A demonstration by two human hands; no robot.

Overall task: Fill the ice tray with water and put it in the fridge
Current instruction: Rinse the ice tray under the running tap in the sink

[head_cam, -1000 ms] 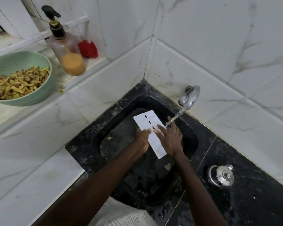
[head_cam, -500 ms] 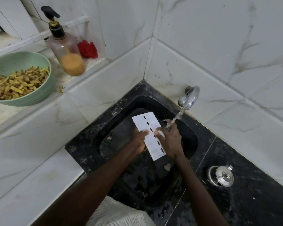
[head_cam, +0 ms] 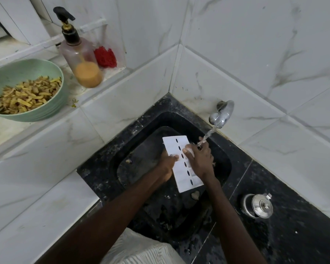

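Observation:
A white ice tray (head_cam: 176, 146) with a row of dark oval slots down its middle is held over the black sink (head_cam: 133, 168). My left hand (head_cam: 167, 164) grips its left edge, thumb on top. My right hand (head_cam: 200, 161) lies over the tray's right side, fingers curled onto it. Water runs from the chrome tap (head_cam: 220, 114) and lands on my right hand's fingers at the tray's far right edge. The tray's underside is hidden.
On the ledge at left stand a green bowl (head_cam: 51, 109) of yellow peelings, a pump bottle (head_cam: 80, 54) with orange liquid and a red scrubber (head_cam: 105, 56). A small steel pot with lid (head_cam: 258, 205) sits on the black counter right of the sink. Food scraps lie in the sink.
The tray has slid toward me under my hands, so more of its slotted surface shows. The water stream keeps running onto my right hand.

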